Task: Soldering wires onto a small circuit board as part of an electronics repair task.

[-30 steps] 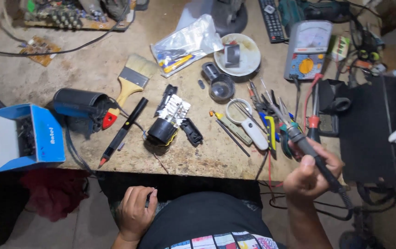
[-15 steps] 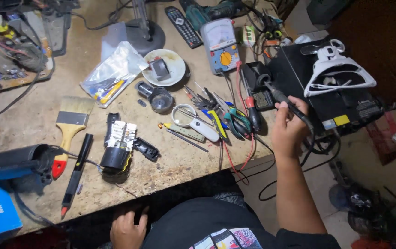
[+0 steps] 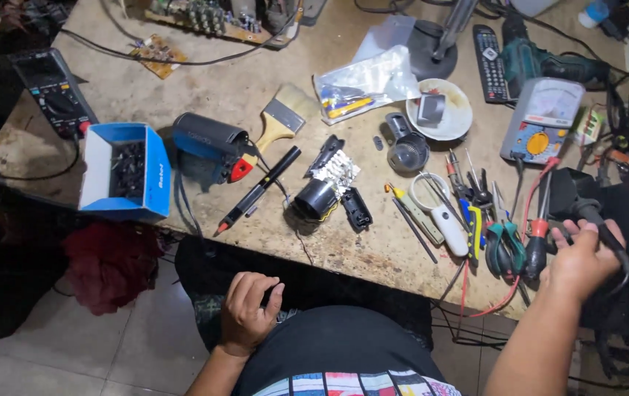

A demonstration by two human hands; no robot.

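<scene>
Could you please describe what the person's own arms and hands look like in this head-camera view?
Both forearms are bare, with no sleeves reaching them, and neither the left hand nor the right hand wears a glove. No watch, bracelet or ring is visible. The fingernails look short. The person wears a black top with a multicoloured patterned band at the frame's bottom edge.

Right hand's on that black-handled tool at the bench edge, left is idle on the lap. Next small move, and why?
Probably bring the black-handled tool in the right hand leftward over the bench to the black part with the white connector. That part lies bare in front of the body, while the left hand rests on the lap, free to steady it.
</scene>
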